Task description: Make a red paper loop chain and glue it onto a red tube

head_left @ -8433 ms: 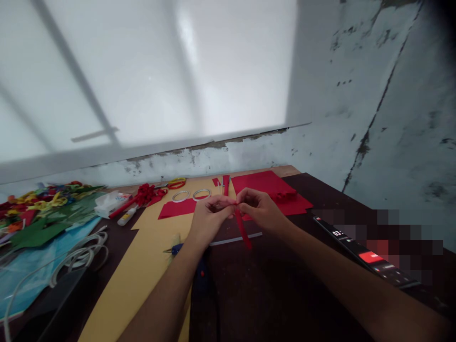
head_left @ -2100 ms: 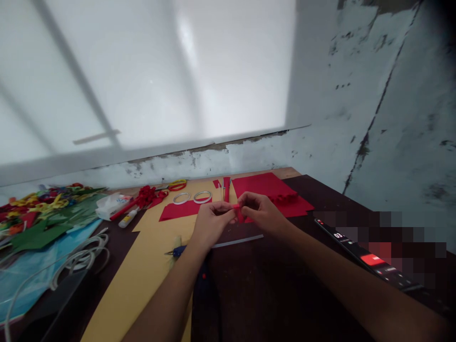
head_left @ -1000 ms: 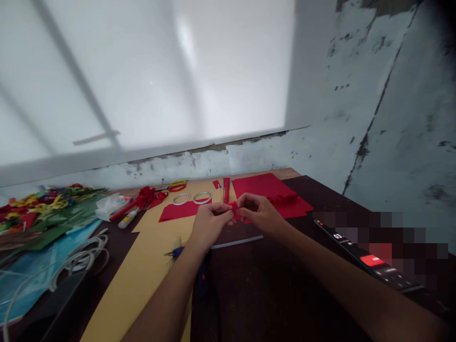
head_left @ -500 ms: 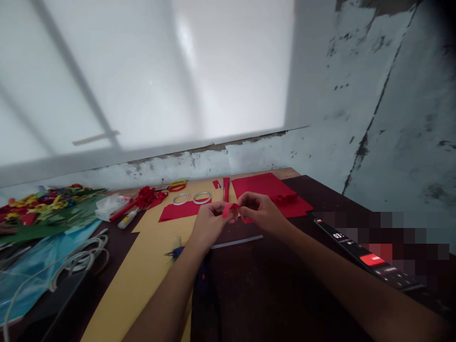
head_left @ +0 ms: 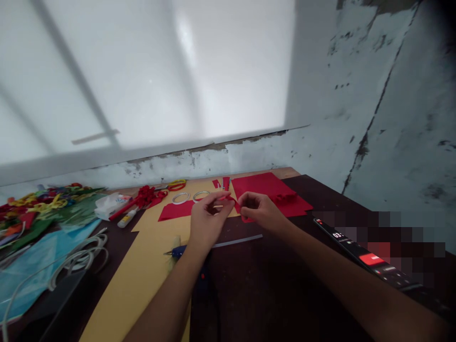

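Note:
A small red strip (head_left: 237, 205) spans the gap between my two hands above the dark table. My left hand (head_left: 210, 216) pinches its left end between thumb and fingers. The fingertips of my right hand (head_left: 257, 206) are closed on its right end. Behind my right hand lie red sheets (head_left: 261, 184) with a crumpled red piece (head_left: 285, 197) on them. Below the hands is a translucent stick (head_left: 242, 241). A blue glue gun (head_left: 178, 251) lies partly hidden behind my left forearm.
Two tape rings (head_left: 180, 198), yellow scissors (head_left: 177, 185), a glue bottle (head_left: 127, 219) and red flowers (head_left: 147, 195) stand behind left. Yellow card (head_left: 124, 280), white cable (head_left: 76, 259) and colourful pieces (head_left: 46, 202) lie left. A phone (head_left: 356, 249) is at right.
My left hand has turned and its fingers have shifted on the red strip, which now stretches towards my right hand. A hand at the far left edge has gone out of view.

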A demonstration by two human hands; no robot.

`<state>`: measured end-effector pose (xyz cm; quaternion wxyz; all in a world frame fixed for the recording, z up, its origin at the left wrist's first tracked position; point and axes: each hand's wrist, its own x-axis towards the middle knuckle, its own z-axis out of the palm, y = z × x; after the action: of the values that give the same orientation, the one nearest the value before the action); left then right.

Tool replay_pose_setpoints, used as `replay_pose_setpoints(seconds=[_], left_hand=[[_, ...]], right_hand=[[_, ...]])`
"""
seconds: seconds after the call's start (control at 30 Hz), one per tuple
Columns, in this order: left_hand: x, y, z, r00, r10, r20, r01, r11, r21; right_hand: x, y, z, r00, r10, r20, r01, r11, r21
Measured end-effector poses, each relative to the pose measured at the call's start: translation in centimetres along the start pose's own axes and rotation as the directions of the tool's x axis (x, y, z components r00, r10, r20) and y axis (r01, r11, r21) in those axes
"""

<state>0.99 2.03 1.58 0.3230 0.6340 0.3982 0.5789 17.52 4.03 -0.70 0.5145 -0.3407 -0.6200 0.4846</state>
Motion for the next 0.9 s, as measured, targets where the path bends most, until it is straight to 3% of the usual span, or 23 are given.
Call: replay_pose_setpoints(seconds=[0.1, 0.23, 0.53, 0.73, 0.9], left_hand=[[0.1, -0.5, -0.2, 0.992, 0.102, -0.079, -0.096, 0.992, 0.077], [0.1, -0.8, -0.6, 0.98, 0.172, -0.097, -0.146, 0.962, 0.233], [-0.1, -0.1, -0.8, 0.951, 0.306, 0.052, -0.303, 0.879, 0.368], [-0.5, 0.5, -0.7, 0.94, 0.255, 0.228, -0.326, 0.868, 0.375], [-0.5, 0.6, -0.6, 0.933, 0.26, 0.249, -0.336, 0.877, 0.343]], right_hand=[[0.0, 0.1, 0.2, 0.999, 0.007, 0.046, -0.009, 0.999, 0.036], [-0.1, -0.2, 0.3, 0.999, -0.025, 0.034, 0.023, 0.997, 0.067], [0.0, -0.2, -0.1, 1.0, -0.018, 0.011, 0.017, 0.998, 0.056], [0.0, -0.5, -0.2, 0.999, 0.038, -0.032, -0.033, 0.989, 0.144], [0.0, -0.7, -0.5, 0.999, 0.017, -0.048, -0.008, 0.983, 0.183]])
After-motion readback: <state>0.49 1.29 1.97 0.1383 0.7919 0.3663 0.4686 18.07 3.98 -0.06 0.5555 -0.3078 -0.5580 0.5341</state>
